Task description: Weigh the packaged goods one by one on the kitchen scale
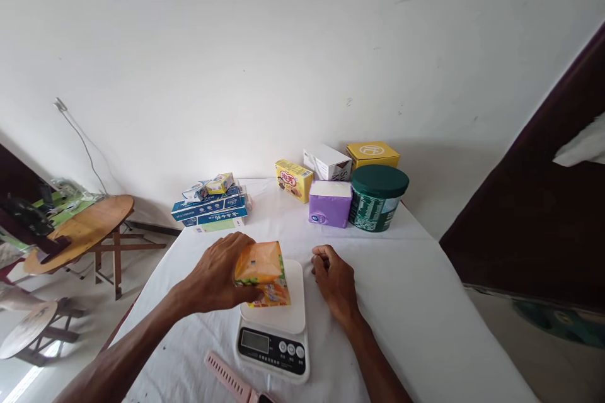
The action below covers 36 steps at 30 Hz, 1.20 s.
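Note:
My left hand (221, 274) is closed around an orange box (265, 264) with green and yellow printing. The box is over the left part of the white plate of a kitchen scale (297, 302); whether its base touches the plate I cannot tell. On the scale's front, the display looks blank beside a row of round buttons. To the right of the scale, my right hand (334, 280) rests on the white cloth with its fingers curled in and nothing visible in them. A pink-strapped watch (229, 378) lies at the near edge, partly cut off.
Flat blue-and-white cartons (212, 211) lie stacked at the back left, small boxes on top. Along the wall stand a yellow snack box (293, 181), a white box (326, 162), a yellow box (373, 152), a purple tissue pack (329, 204) and a green lidded tub (378, 198).

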### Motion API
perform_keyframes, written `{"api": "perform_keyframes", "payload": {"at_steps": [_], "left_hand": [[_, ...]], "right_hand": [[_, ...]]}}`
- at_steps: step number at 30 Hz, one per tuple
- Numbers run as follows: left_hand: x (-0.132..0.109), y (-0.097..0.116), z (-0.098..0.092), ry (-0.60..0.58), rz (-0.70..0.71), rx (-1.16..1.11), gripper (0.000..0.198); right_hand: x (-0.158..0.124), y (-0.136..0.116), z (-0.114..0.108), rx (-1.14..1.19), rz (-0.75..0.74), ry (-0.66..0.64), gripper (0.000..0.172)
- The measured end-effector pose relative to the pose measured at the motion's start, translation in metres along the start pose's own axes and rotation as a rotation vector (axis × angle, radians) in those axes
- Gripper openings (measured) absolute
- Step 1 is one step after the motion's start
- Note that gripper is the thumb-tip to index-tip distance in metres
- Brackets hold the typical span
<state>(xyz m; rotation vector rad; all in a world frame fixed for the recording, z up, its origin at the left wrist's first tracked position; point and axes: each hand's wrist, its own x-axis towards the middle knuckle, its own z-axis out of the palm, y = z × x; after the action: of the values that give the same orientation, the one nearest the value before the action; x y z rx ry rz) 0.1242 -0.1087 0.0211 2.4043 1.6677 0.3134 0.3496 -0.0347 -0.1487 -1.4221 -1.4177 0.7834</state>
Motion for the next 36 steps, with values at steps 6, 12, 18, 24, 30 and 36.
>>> {"api": "perform_keyframes", "payload": {"at_steps": [6,12,18,24,30,36], "left_hand": [[-0.006,0.001,0.014,-0.036,0.022,-0.01,0.057],[-0.011,-0.006,0.017,-0.031,0.06,-0.047,0.064],[-0.02,-0.021,0.036,0.044,-0.005,-0.255,0.1],[-0.025,-0.022,0.052,0.183,-0.065,-0.444,0.064],[-0.044,-0.059,0.026,0.366,-0.238,-0.434,0.057],[-0.047,-0.149,0.015,0.503,-0.433,-0.246,0.056]], "right_hand": [[0.002,0.001,0.002,-0.002,0.022,-0.006,0.03],[0.001,-0.001,-0.001,-0.009,0.035,-0.015,0.033],[0.002,0.004,-0.001,-0.027,0.056,-0.026,0.038],[0.003,0.001,-0.002,-0.032,0.09,-0.033,0.042],[0.0,-0.003,-0.004,-0.009,0.122,-0.07,0.044],[0.0,-0.002,-0.005,-0.032,0.11,-0.064,0.044]]}}
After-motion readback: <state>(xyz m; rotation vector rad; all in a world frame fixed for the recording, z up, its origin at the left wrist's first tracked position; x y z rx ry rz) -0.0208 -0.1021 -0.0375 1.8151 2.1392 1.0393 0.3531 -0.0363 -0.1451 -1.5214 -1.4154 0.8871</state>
